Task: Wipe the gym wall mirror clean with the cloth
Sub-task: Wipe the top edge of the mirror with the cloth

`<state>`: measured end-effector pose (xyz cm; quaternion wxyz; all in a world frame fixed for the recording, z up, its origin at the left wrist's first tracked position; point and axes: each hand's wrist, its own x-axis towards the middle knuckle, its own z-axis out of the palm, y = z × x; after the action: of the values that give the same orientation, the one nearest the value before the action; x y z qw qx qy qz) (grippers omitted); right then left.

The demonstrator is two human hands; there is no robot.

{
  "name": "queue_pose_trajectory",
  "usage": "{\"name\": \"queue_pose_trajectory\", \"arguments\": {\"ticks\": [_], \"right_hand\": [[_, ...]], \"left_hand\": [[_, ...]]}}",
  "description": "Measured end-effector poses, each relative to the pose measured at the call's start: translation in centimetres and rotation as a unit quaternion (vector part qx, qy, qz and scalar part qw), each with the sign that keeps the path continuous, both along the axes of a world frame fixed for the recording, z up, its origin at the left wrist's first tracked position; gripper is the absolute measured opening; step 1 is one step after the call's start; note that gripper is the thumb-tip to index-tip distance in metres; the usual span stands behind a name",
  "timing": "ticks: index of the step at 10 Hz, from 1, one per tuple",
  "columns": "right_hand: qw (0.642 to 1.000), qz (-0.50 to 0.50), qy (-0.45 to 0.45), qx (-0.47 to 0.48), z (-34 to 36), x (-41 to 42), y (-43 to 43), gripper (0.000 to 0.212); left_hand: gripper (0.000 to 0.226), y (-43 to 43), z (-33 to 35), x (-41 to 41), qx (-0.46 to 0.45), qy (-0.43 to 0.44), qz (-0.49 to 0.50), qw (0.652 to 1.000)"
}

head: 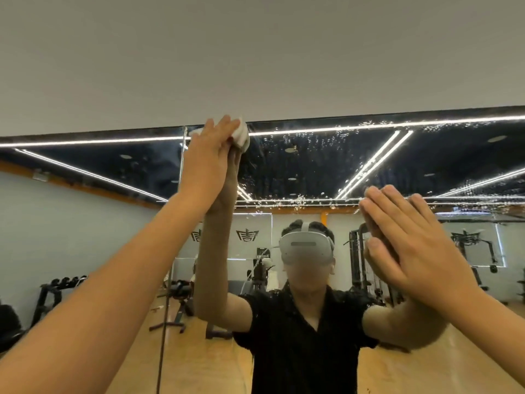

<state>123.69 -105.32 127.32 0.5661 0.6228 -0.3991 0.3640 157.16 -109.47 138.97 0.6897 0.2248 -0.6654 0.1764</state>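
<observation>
The wall mirror (312, 166) fills the lower two thirds of the view, its top edge running under a plain wall. Water droplets speckle the glass near the top and right. My left hand (207, 160) reaches up to the mirror's top edge and presses a white cloth (241, 136) flat against the glass with straight fingers. My right hand (412, 237) lies flat on the mirror lower down at the right, fingers straight, holding nothing. Both hands meet their own reflections in the glass.
A vertical seam (181, 166) between mirror panels runs just left of my left hand. The mirror reflects a person in a black shirt with a headset, a dumbbell rack (56, 291), benches, a cable machine (360, 260) and a wooden floor.
</observation>
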Motion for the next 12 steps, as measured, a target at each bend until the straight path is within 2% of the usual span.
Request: {"name": "queue_pose_trajectory", "arguments": {"ticks": [1, 2, 3, 4, 6, 7, 9, 12], "right_hand": [[1.000, 0.003, -0.001, 0.002, 0.0, 0.0, 0.1, 0.064], [1.000, 0.004, -0.001, 0.004, 0.0, 0.1, 0.2, 0.064], [1.000, 0.009, 0.003, -0.003, -0.1, 0.1, 0.2, 0.064], [1.000, 0.010, 0.006, -0.008, -0.1, 0.1, 0.2, 0.064], [1.000, 0.009, 0.001, -0.002, -0.1, 0.1, 0.1, 0.064], [1.000, 0.011, 0.000, -0.002, -0.1, 0.1, 0.1, 0.064], [1.000, 0.002, -0.001, -0.007, -0.1, 0.2, 0.1, 0.063], [1.000, 0.005, -0.008, 0.001, -0.1, 0.2, 0.3, 0.062]], "left_hand": [[0.041, 0.5, 0.2, -0.7, 0.007, 0.023, -0.068, 0.997], [0.046, -0.4, -0.7, 0.8, 0.016, -0.020, 0.061, 0.998], [0.050, -0.5, -3.2, 2.1, 0.019, -0.044, 0.105, 0.993], [0.050, -1.1, -3.3, 3.3, 0.011, -0.042, 0.107, 0.993], [0.038, -3.4, 1.5, 3.0, -0.005, 0.052, 0.050, 0.997], [0.040, -3.2, 1.4, 3.0, 0.006, 0.049, 0.054, 0.997], [0.042, -3.4, -4.2, 3.3, -0.025, 0.027, 0.075, 0.996], [0.038, -3.1, 2.2, 3.6, -0.015, 0.018, 0.103, 0.994]]}}
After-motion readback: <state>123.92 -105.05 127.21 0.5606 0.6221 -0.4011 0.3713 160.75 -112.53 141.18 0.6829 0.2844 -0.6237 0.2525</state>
